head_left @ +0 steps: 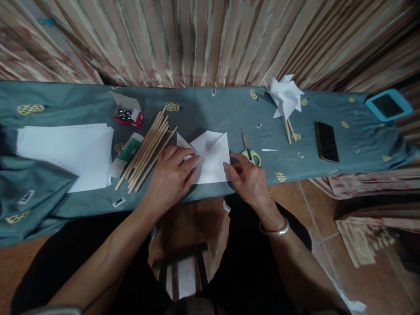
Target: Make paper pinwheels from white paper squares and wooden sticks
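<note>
A white square of paper [215, 159] with creases and cut, lifted corners lies before me at the front of the cloth-covered table. My left hand [172, 173] is closed on its left side, fingers bent over a flap and partly hiding it. At the right edge of the paper is my right hand [247, 177], thumb and forefinger apart, the fingertips at or just touching the edge. Green-handled scissors [251, 155] lie just beyond the right hand, blades pointing away. Several wooden sticks [149, 148] lie in a loose bundle beside my left hand.
On the left are stacked white sheets [65, 153], a green-and-white tube [126, 153] and an open red box [127, 113] of small metal pieces. To the right are white paper pinwheels [286, 96] on sticks, a paper sliver [271, 150], a phone [326, 141] and a blue-framed device [389, 105].
</note>
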`<state>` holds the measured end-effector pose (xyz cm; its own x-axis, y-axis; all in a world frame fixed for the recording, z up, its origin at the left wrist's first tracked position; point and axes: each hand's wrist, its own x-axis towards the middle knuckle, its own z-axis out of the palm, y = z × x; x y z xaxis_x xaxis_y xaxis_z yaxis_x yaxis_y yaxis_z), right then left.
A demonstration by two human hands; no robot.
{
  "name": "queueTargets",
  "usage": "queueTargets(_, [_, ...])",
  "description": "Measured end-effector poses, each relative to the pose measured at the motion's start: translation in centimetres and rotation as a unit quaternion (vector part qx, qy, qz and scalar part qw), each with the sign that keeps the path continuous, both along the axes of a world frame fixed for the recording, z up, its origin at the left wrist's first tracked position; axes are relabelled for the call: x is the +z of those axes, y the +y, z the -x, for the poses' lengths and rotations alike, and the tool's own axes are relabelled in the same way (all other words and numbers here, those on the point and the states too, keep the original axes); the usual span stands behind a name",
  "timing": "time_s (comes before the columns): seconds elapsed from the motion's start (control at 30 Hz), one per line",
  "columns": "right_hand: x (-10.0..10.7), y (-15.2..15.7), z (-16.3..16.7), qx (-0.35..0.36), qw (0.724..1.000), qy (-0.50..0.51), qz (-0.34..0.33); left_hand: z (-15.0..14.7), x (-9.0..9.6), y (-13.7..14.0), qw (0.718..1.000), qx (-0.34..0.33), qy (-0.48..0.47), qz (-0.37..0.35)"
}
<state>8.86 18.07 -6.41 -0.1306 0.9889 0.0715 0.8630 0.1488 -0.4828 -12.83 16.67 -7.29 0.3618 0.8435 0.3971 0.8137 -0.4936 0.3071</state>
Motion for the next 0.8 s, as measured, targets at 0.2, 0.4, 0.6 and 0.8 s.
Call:
queueTargets(0.2, [-0.2, 0.0, -0.2, 0.037, 0.996, -0.051, -0.063, -1.4, -0.7, -1.5, 0.997, -0.057, 0.028, 0.039])
queueTargets(0.4, [0.0, 0.2, -0.8, 0.037, 0.997, 0.051, -0.037, -1.5, -1.1, -1.7, 0.997, -0.054, 0.027, 0.037])
queueTargets(0.6, [-0.6, 0.8, -1.2, 0.093, 0.962, 0.248, 0.060, -1.4, -1.4, -1.9, 0.997, -0.050, -0.017, 0.058])
queueTargets(0.8, [-1.5, 1.9, 0.2, 0.095, 0.917, 0.370, 0.114, -1.3, -1.1, -1.9, 0.996, -0.044, -0.014, 0.081])
